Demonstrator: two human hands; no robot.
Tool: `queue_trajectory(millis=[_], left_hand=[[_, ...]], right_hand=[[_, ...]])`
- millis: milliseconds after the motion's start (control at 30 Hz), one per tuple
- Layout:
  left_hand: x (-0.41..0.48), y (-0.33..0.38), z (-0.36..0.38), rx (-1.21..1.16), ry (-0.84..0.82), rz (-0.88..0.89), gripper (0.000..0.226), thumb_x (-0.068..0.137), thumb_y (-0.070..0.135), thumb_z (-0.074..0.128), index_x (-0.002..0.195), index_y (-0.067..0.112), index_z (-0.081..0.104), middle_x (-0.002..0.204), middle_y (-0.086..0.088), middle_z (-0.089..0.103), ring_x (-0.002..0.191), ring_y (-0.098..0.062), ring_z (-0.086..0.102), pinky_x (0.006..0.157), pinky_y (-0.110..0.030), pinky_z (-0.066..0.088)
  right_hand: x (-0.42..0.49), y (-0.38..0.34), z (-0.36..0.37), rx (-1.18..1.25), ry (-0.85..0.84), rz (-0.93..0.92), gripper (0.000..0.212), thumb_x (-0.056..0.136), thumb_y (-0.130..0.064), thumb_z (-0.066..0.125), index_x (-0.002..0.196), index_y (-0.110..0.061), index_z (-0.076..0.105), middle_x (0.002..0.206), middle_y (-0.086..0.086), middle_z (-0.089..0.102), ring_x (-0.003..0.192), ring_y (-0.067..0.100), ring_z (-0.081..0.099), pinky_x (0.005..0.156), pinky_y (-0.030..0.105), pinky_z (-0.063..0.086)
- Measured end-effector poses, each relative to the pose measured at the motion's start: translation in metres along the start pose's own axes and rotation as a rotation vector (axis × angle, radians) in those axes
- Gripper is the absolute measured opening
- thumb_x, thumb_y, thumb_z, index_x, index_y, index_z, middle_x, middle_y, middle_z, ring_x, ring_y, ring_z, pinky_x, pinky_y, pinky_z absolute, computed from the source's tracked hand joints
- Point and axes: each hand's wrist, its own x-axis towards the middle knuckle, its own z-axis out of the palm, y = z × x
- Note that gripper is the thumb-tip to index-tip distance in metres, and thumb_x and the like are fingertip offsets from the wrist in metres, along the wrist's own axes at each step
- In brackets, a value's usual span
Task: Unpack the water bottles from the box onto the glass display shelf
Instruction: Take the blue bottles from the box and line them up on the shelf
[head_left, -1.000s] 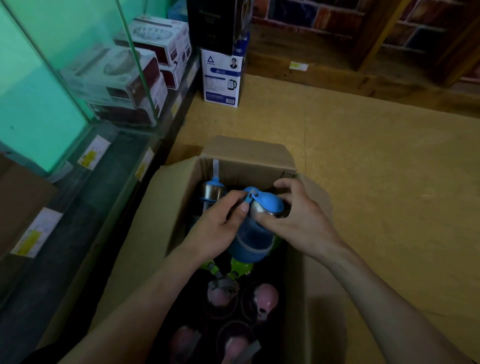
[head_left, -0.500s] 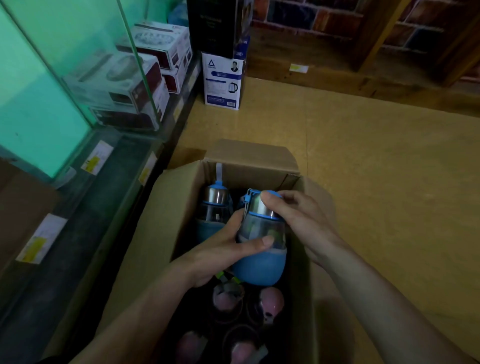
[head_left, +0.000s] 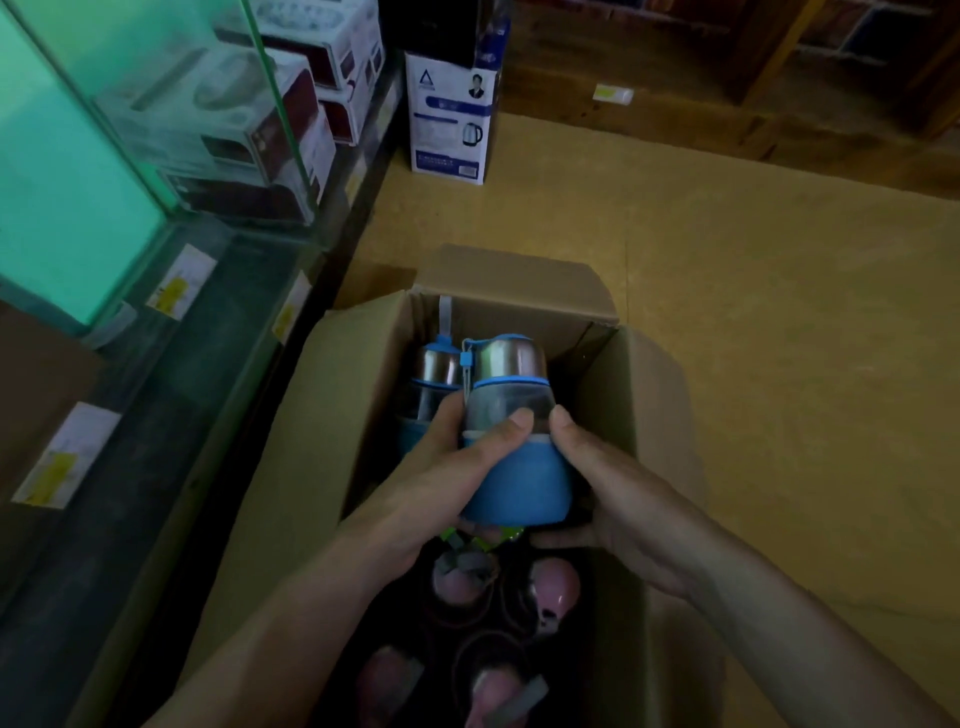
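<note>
An open cardboard box (head_left: 322, 415) stands on the floor in front of me. Above its far half I hold a blue water bottle (head_left: 517, 467) with a steel cap upright. My left hand (head_left: 441, 478) wraps its left side, thumb across the front. Around its right side and base my right hand (head_left: 613, 499) is closed. A second blue bottle (head_left: 431, 379) stands behind it in the box. Several pink-capped bottles (head_left: 553, 587) sit lower in the box, and green caps peek out under the held bottle. The glass display shelf (head_left: 171, 364) runs along the left.
Boxed appliances (head_left: 244, 130) are stacked behind a glass pane on the shelf's far part. A white and blue kettle box (head_left: 449, 119) stands on the floor beyond the carton. Yellow price labels (head_left: 179, 283) lie on the shelf. Tan floor spreads to the right.
The blue bottle has come up out of the box and now stands upright. My right hand slid from its cap down to its lower side.
</note>
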Motion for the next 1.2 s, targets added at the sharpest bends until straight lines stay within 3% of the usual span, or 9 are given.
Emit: queue_trajectory(millis=[133, 267, 367, 667, 800, 867, 1033, 1200], left_hand=[[-0.003, -0.002, 0.007, -0.014, 0.0, -0.018, 0.04, 0.089, 0.053, 0.066, 0.127, 0.047, 0.053, 0.118, 0.014, 0.069, 0.101, -0.011, 0.072, 0.078, -0.047, 0.064], [-0.015, -0.003, 0.018, -0.085, 0.0, -0.046, 0.041, 0.092, 0.046, 0.068, 0.13, 0.046, 0.053, 0.12, 0.014, 0.07, 0.106, -0.007, 0.071, 0.091, -0.04, 0.061], [-0.031, -0.002, 0.024, -0.128, 0.018, -0.072, 0.043, 0.091, 0.043, 0.068, 0.131, 0.046, 0.053, 0.117, 0.017, 0.07, 0.102, -0.001, 0.07, 0.086, -0.031, 0.061], [-0.076, 0.001, 0.031, -0.174, 0.089, -0.138, 0.047, 0.089, 0.043, 0.071, 0.133, 0.044, 0.056, 0.122, 0.011, 0.071, 0.113, -0.012, 0.069, 0.101, -0.048, 0.054], [-0.095, 0.003, 0.038, -0.146, 0.144, -0.143, 0.04, 0.094, 0.041, 0.064, 0.132, 0.049, 0.053, 0.112, 0.016, 0.073, 0.098, -0.012, 0.074, 0.084, -0.05, 0.062], [-0.105, 0.004, 0.044, -0.153, 0.158, -0.149, 0.042, 0.095, 0.039, 0.063, 0.135, 0.047, 0.051, 0.114, 0.016, 0.072, 0.101, -0.01, 0.073, 0.078, -0.043, 0.063], [-0.14, 0.008, 0.058, -0.105, 0.163, -0.167, 0.044, 0.097, 0.032, 0.064, 0.139, 0.038, 0.051, 0.123, 0.013, 0.07, 0.11, -0.004, 0.068, 0.092, -0.028, 0.057], [-0.184, 0.041, 0.07, -0.082, 0.149, -0.173, 0.043, 0.098, 0.029, 0.063, 0.138, 0.039, 0.051, 0.11, 0.034, 0.066, 0.104, 0.006, 0.066, 0.085, -0.021, 0.056]], right_hand=[[-0.008, 0.004, -0.002, 0.048, -0.008, -0.015, 0.047, 0.094, -0.065, 0.047, 0.13, -0.04, 0.064, 0.127, -0.009, 0.071, 0.116, 0.014, 0.07, 0.088, 0.051, 0.062], [-0.021, 0.007, 0.0, 0.055, 0.007, -0.008, 0.054, 0.09, -0.065, 0.053, 0.134, -0.036, 0.063, 0.127, -0.008, 0.072, 0.116, 0.013, 0.07, 0.098, 0.051, 0.059], [-0.033, 0.008, 0.006, 0.092, 0.028, 0.043, 0.061, 0.081, -0.067, 0.061, 0.133, -0.036, 0.063, 0.126, -0.007, 0.073, 0.116, 0.015, 0.07, 0.102, 0.055, 0.055], [-0.071, 0.015, 0.026, 0.237, 0.018, 0.144, 0.056, 0.084, -0.055, 0.065, 0.134, -0.031, 0.063, 0.125, -0.002, 0.073, 0.114, 0.017, 0.071, 0.097, 0.048, 0.058], [-0.087, 0.014, 0.034, 0.286, 0.045, 0.169, 0.055, 0.083, -0.051, 0.067, 0.131, -0.025, 0.064, 0.121, 0.004, 0.074, 0.103, 0.026, 0.075, 0.085, 0.051, 0.062], [-0.097, 0.015, 0.034, 0.29, 0.044, 0.171, 0.055, 0.083, -0.05, 0.067, 0.131, -0.025, 0.064, 0.123, 0.003, 0.074, 0.106, 0.021, 0.074, 0.082, 0.046, 0.063], [-0.134, 0.021, 0.032, 0.298, 0.035, 0.232, 0.062, 0.083, -0.054, 0.071, 0.14, -0.031, 0.06, 0.133, -0.004, 0.07, 0.123, 0.016, 0.067, 0.095, 0.044, 0.057], [-0.186, -0.001, 0.035, 0.266, 0.014, 0.258, 0.05, 0.089, -0.052, 0.064, 0.134, -0.03, 0.065, 0.128, -0.003, 0.073, 0.12, 0.019, 0.068, 0.094, 0.043, 0.056]])
